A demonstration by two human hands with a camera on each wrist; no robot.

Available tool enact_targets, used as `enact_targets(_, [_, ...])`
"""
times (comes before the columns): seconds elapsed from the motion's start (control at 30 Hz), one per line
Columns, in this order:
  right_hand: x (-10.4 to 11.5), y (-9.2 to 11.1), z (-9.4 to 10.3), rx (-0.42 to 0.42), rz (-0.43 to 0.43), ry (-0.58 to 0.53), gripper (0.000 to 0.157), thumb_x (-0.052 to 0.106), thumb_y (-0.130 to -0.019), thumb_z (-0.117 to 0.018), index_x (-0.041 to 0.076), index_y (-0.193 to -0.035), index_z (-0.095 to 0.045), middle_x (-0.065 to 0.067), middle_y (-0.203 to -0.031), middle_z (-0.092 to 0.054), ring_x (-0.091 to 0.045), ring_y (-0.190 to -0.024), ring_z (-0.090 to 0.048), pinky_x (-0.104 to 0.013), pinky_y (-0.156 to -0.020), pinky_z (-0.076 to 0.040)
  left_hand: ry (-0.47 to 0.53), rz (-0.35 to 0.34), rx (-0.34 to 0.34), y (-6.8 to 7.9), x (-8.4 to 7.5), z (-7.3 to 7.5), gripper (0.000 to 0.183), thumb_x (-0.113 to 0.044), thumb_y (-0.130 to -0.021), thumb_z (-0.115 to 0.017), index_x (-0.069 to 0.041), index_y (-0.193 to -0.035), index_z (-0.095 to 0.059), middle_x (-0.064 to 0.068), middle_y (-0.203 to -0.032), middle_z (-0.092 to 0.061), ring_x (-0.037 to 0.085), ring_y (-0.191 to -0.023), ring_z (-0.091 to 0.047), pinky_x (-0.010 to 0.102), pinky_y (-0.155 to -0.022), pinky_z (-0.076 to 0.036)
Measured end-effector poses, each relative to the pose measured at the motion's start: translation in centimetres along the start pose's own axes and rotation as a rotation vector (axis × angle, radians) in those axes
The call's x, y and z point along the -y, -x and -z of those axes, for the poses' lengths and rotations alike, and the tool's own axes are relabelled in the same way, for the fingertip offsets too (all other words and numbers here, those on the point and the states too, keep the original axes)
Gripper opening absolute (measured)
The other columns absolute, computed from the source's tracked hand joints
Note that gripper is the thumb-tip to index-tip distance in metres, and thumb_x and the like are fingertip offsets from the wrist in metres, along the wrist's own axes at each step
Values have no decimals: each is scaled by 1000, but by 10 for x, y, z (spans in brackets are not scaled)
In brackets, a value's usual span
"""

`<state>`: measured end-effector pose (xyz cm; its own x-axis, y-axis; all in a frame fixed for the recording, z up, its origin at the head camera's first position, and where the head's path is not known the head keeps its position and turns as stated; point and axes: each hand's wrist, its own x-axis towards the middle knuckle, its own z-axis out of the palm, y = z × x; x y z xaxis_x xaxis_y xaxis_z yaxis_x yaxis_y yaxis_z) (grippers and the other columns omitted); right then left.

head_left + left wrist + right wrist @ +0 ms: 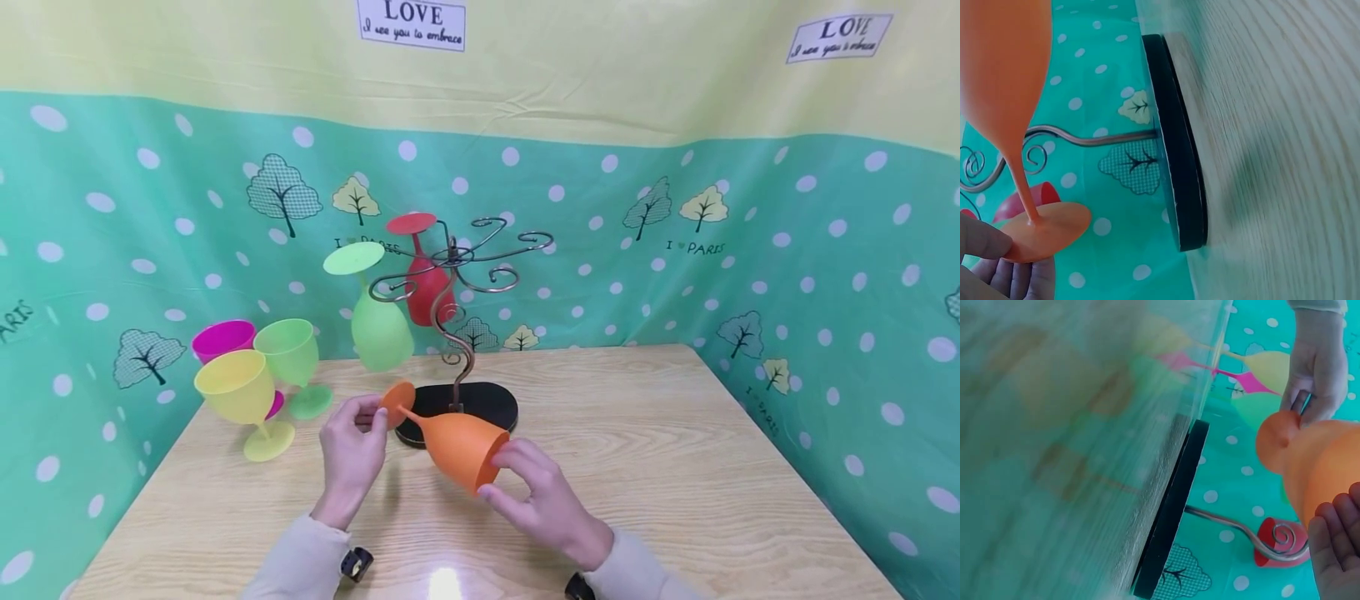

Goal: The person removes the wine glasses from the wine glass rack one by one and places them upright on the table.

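An orange plastic goblet (461,446) is held on its side in the air, with its mouth toward the lower right. My left hand (354,446) pinches the edge of its round foot (1047,231) between thumb and fingers. At the other end my right hand (543,500) holds the rim, its fingers and thumb spread at the mouth; in the right wrist view its fingers (1341,528) lie against the bowl. Behind the goblet stands a bronze metal glass rack (467,358) on a black oval base (495,408). A green goblet (380,333) and a red goblet (430,292) hang upside down from its arms.
Yellow (238,392), green (288,350) and magenta (225,337) goblets stand upright close together at the table's left. Several curled rack arms (517,250) reach right and forward. A patterned cloth (600,208) surrounds the wooden table (637,433).
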<state>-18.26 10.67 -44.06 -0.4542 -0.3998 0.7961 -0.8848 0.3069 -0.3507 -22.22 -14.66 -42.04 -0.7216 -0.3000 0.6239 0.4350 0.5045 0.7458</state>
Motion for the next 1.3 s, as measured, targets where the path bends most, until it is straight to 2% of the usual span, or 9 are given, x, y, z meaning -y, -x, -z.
enact_targets(0.23, [5,-3,-3,47,84,143,27,25,-73,-74,14,-95,-62,6,-100,-56,-11,-92,-51,-19,-83,-42,40,95,39,3,0,-2,12,2,-76,-65,-1,-88,-65,8,-75,-63,16,-64,-59,18,-57,-49])
enact_targets(0.43, [6,-6,-4,64,132,224,15,11,-72,-72,14,-80,-60,9,-88,-53,-8,-80,-47,-17,-73,-40,73,190,92,4,-4,-4,12,2,-76,-65,-2,-88,-65,7,-76,-63,17,-66,-59,21,-58,-50])
enact_targets(0.57, [7,-9,-2,49,153,233,14,8,-72,-70,13,-76,-58,7,-85,-52,-7,-76,-46,-14,-69,-41,89,248,126,5,-4,-5,12,1,-76,-65,-3,-87,-66,7,-77,-63,18,-67,-58,21,-58,-50])
enact_targets(0.77, [10,-14,7,34,125,199,4,10,-81,-64,11,-81,-60,5,-87,-52,-6,-75,-48,-10,-69,-43,109,333,192,7,-3,-7,13,0,-77,-65,-4,-89,-66,8,-79,-62,19,-69,-58,21,-60,-50])
enact_targets(0.83, [10,-17,12,25,123,188,4,8,-81,-64,9,-84,-61,5,-88,-54,-6,-77,-50,-10,-70,-45,115,339,213,8,-3,-8,14,0,-77,-66,-4,-90,-65,9,-80,-63,19,-70,-57,22,-60,-50])
enact_targets(0.97, [11,-24,22,12,143,165,14,1,-78,-65,7,-91,-63,2,-93,-57,-9,-84,-54,-15,-76,-47,105,338,251,10,-6,-10,14,-2,-77,-67,-5,-91,-65,7,-81,-63,19,-71,-57,22,-62,-50])
enact_targets(1.1, [11,-33,34,34,154,157,21,-1,-77,-64,6,-97,-62,-1,-99,-58,-11,-90,-55,-17,-81,-47,89,320,281,11,-6,-13,12,-5,-77,-67,-6,-89,-65,5,-79,-63,17,-70,-57,22,-62,-50])
enact_targets(1.3, [9,-46,56,64,172,213,22,-2,-75,-66,7,-96,-63,0,-96,-59,-11,-86,-55,-16,-77,-47,74,317,289,7,4,-14,11,-10,-78,-68,-5,-87,-66,6,-78,-63,16,-72,-57,22,-64,-49])
